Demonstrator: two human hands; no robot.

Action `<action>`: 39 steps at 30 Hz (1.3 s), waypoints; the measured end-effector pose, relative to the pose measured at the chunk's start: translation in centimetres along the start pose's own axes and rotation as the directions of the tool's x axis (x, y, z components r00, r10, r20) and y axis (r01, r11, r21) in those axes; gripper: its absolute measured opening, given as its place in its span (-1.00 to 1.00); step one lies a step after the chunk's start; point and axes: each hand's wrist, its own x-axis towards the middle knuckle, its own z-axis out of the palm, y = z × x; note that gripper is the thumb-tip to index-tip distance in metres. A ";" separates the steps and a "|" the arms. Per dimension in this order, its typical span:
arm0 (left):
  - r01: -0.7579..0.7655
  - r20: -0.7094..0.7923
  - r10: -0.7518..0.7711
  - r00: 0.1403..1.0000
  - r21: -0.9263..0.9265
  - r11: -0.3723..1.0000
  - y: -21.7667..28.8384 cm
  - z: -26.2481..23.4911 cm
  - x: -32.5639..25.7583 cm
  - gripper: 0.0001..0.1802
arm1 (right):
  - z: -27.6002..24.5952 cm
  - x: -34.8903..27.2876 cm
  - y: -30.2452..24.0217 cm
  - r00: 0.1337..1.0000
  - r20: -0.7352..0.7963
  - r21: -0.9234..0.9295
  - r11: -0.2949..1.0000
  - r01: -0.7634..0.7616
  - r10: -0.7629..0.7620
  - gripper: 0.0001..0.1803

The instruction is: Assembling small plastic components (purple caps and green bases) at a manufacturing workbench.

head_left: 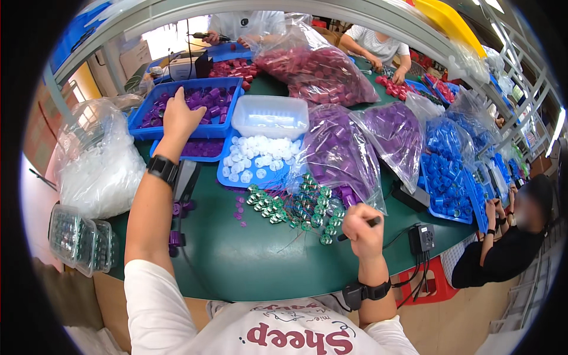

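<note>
My left hand [182, 115] is stretched over a blue tray [139, 131] of purple plastic caps [214, 105], its index finger and thumb apart and nothing visible between them. On the right, my right hand [364, 229] is closed round a slim black pen-like tool [374, 221], which pokes out on both sides of the fist. Just beyond that fist lies a purple cap [348, 195], by a clear bag of purple caps [337, 148]. Small green circuit boards [269, 204] with thin wires lie in a heap left of my right hand.
A blue tray of white translucent discs [260, 160] and a clear plastic tub [270, 115] stand mid-table. At left are a bag of white pieces [94, 171] and clear boxes [77, 236]. A blue-cap tray [447, 183] and a black box with cables [422, 238] are at right. Co-workers sit around.
</note>
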 end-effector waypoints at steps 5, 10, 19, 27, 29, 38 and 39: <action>-0.130 0.200 0.233 0.952 -0.424 0.896 4.2 -4.1 -7.4 -0.41 | 0.0 -0.2 2.4 0.986 0.072 -0.742 0.668 -0.049 0.152 -0.87; -0.130 0.397 0.406 0.824 -0.564 0.816 5.1 -7.7 -16.4 -0.58 | 1.8 -0.4 4.7 0.982 0.133 -0.945 0.316 0.086 0.132 -0.81; 0.007 0.478 0.194 0.856 -0.387 0.922 1.2 -8.8 -18.4 -0.76 | 1.8 -0.8 4.2 0.919 0.349 -0.931 0.182 0.317 0.183 -0.86; -0.125 0.557 0.332 0.761 -0.376 0.918 2.7 -6.6 -20.2 -0.81 | 2.9 -1.7 3.4 0.872 0.490 -0.808 0.384 0.446 0.018 -0.84; -0.152 0.508 0.352 0.786 -0.392 0.907 2.7 -6.7 -20.2 -0.81 | 3.0 -1.7 2.3 0.920 0.365 -0.756 0.531 0.382 -0.143 -0.83; -0.107 0.520 0.076 0.851 0.030 0.994 -1.8 -10.9 -14.7 -0.72 | 2.2 -2.5 1.3 0.978 -0.103 0.078 0.982 -0.174 0.181 -0.87; -0.112 0.516 0.082 0.853 0.028 0.993 -1.6 -10.8 -14.5 -0.72 | 2.4 -2.5 1.7 0.979 -0.105 0.078 0.983 -0.166 0.174 -0.87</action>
